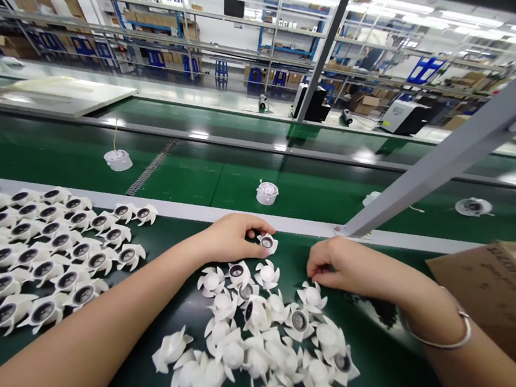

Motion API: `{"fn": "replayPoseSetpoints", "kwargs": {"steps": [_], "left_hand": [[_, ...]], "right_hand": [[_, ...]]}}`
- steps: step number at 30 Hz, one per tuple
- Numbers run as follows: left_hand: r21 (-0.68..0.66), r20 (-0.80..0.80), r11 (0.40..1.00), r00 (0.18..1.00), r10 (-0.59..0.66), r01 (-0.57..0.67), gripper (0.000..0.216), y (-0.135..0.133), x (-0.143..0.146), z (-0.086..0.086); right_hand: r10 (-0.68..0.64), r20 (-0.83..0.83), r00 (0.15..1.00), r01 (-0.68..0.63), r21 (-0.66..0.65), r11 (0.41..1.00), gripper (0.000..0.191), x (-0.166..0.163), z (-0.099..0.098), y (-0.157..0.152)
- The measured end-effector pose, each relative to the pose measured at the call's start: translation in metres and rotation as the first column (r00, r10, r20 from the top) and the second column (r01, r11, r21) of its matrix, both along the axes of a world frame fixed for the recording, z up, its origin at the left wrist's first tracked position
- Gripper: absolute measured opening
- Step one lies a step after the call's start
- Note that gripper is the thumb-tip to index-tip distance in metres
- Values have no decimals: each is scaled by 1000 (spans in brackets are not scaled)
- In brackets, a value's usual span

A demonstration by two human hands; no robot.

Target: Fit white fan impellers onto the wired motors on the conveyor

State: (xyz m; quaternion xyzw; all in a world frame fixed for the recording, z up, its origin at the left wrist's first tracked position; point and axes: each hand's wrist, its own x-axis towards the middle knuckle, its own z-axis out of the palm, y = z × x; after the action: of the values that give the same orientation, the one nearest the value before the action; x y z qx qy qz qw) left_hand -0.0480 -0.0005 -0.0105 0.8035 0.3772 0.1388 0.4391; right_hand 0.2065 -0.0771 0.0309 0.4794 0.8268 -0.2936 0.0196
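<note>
My left hand (239,238) pinches a small white fan wheel (268,242) with a dark round hub, by the grey rail of the bench. My right hand (334,264) is curled with the thumb near the bent fingers, and nothing shows in its grasp. Just below its fingertips lies a fan wheel (312,296); I cannot tell whether they touch. A loose pile of white fan wheels (257,356) spreads beneath both hands, some hub up and others turned over. On the left, many fan wheels (32,253) stand in close rows, dark hubs up.
A green conveyor belt (201,181) runs beyond the grey rail (186,213), carrying white round housings (267,192). A slanted metal post (423,174) rises at the right. Below it stands an open cardboard box (498,303) with white parts inside.
</note>
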Motion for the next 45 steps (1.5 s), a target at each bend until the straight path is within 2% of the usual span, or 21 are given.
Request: {"fn": "replayPoseSetpoints", "kwargs": {"steps": [6, 9, 12, 17, 20, 23, 25, 27, 29, 32, 39, 43, 45], "left_hand": [[-1, -3, 1000, 1000, -16, 16, 48, 0, -1, 4], [1, -6, 1000, 1000, -11, 11, 49, 0, -1, 5], [-3, -7, 1000, 1000, -4, 4, 48, -1, -1, 4], [2, -8, 1000, 1000, -5, 5, 48, -1, -1, 3], [27, 12, 1000, 1000, -9, 9, 54, -2, -1, 1], [79, 22, 995, 998, -62, 60, 57, -6, 1, -1], [114, 23, 988, 993, -112, 109, 54, -9, 3, -2], [137, 36, 981, 988, -147, 141, 50, -11, 4, -1], [152, 52, 976, 984, -168, 158, 47, -11, 5, -1], [170, 46, 972, 984, -174, 164, 45, -10, 6, -1], [198, 14, 967, 986, -167, 161, 40, -10, 6, -1], [223, -1, 963, 987, -158, 154, 40, -10, 6, -2], [219, -12, 964, 989, -150, 149, 43, -9, 6, -3]], "right_hand": [[81, 68, 994, -86, 85, 993, 27, -10, 4, -8], [46, 234, 971, -82, 145, 986, 26, -19, 2, -14], [6, 420, 907, -85, 171, 981, 23, -30, -1, -18], [-39, 506, 862, -60, 178, 982, 18, -37, 0, -17], [-84, 383, 920, -3, 222, 975, 17, -31, 0, -12], [-142, -1, 990, 139, 202, 969, 15, -25, -5, -5], [-234, -241, 942, 275, 152, 949, 12, -27, -12, 0], [-291, -352, 890, 349, 113, 930, 13, -33, -21, 3], [-275, -368, 889, 338, 120, 933, 12, -40, -29, 5], [-227, -318, 921, 305, 222, 926, 13, -47, -37, 6], [-184, -197, 963, 248, 376, 893, 13, -47, -39, 5], [-92, -104, 990, 130, 460, 878, 9, -46, -38, 3], [-19, -57, 998, 46, 522, 852, 10, -45, -37, -1]]}}
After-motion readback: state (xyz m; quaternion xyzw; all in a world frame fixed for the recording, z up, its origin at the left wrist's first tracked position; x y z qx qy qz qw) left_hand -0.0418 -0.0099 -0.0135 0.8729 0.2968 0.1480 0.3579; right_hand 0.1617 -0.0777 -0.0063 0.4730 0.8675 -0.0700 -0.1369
